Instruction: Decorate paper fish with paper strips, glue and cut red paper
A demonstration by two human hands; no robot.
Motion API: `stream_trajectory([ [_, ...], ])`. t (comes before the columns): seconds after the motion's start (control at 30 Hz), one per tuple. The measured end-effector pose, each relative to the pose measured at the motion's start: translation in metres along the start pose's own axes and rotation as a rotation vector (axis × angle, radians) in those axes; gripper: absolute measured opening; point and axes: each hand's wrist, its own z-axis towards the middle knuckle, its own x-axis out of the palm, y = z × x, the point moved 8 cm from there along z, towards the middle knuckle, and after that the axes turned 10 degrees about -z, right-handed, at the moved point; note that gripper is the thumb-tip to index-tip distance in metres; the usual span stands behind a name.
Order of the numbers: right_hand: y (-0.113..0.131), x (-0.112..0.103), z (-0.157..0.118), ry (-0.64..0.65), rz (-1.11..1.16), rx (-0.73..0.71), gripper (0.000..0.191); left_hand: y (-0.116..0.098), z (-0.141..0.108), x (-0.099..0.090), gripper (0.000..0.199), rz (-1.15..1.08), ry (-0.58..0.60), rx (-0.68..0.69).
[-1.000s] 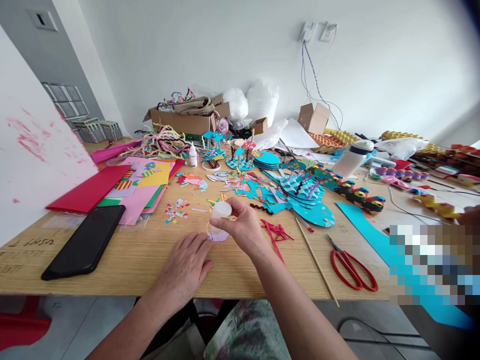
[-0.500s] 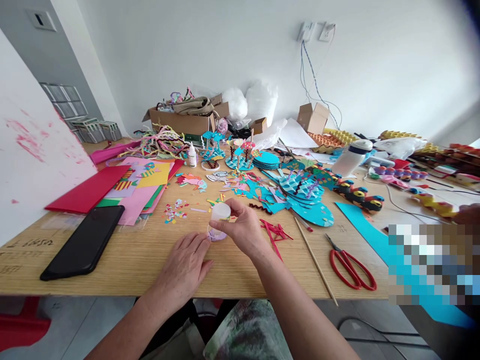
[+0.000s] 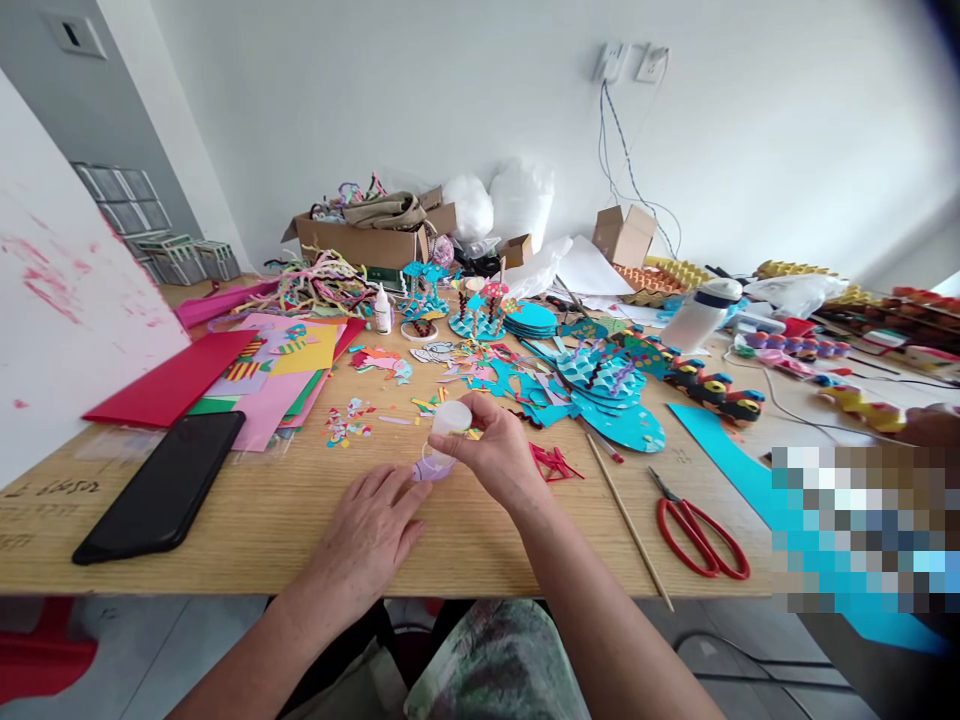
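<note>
My right hand is closed around a small translucent white bottle, its round end up and its lower end near a light purple paper piece. My fingers partly hide the bottle, so I cannot make out its tip. Palm down on the table, my left hand lies with its fingers stretched out, and the fingertips touch the near left edge of the purple piece. Small coloured paper scraps are scattered just beyond.
Red-handled scissors, a wooden stick and red paper strips lie to the right. A black phone and coloured paper sheets are at left. Blue paper discs and a white squeeze bottle stand farther back.
The bottle in my right hand has shifted slightly right and away from my left hand. More of the purple paper shows now. My left hand has stayed nearly still.
</note>
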Motion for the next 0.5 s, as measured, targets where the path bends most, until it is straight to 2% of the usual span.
stream_trajectory([
  [0.3,-0.009,0.007,0.000,0.031,-0.092,0.020,0.023,-0.005,0.003,0.001,0.041,0.017,0.025,-0.047],
  [0.5,-0.003,0.014,0.007,-0.013,-0.181,-0.028,0.022,-0.006,0.004,0.001,0.039,-0.003,0.060,-0.084],
])
